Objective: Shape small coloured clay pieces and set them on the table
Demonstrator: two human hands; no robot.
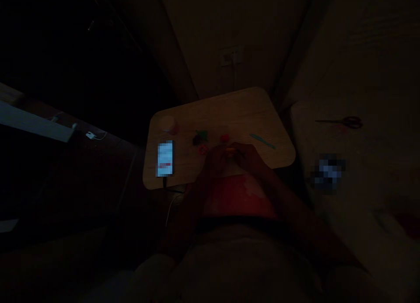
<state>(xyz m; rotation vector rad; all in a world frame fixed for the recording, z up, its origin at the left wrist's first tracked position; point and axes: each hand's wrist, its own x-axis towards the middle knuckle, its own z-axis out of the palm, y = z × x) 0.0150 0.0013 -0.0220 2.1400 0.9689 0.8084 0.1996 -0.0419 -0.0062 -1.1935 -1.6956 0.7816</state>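
My left hand and my right hand meet over the front part of a small wooden table. Both are closed, fingers curled around a small orange piece that shows between them; its kind is too dark to make out. Just beyond the fingers lies a small red lump. Left of it are a green piece, a dark piece and a reddish ring-like piece. A blue-green, flat, narrow strip or tool rests to the right of my right hand.
At the table's left, a lit phone has a cable running off the front edge. Behind it stands a pale-lidded tub. Scissors lie on the light surface at right. A wall socket holds a plug. The room is very dark.
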